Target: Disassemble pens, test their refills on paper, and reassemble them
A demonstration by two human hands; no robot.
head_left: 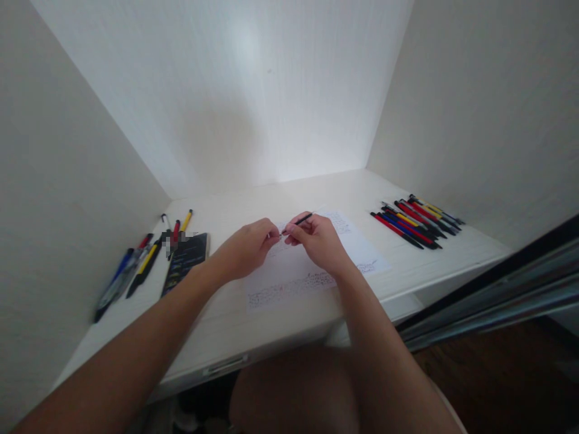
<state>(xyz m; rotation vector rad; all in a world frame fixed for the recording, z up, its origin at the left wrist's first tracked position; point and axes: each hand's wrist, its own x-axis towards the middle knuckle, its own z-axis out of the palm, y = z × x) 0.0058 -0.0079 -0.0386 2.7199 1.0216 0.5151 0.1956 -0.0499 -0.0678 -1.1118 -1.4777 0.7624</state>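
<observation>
My right hand [322, 240] holds a thin dark pen [304, 219] between thumb and fingers, slanting up to the right. Close against its lower end, my left hand [251, 246] is closed in a pinch. Whatever lies between the left fingertips is too small to make out. Beneath both hands is a white sheet of paper [294, 271] with rows of small handwriting or scribbles along its near and far parts. The hands cover the middle of the sheet.
Several pens and markers [414, 223] lie side by side on the right of the white desk [253, 205]. More pens [145, 262] lie on the left, around a dark phone-like slab [186, 259]. White panels enclose the back and sides.
</observation>
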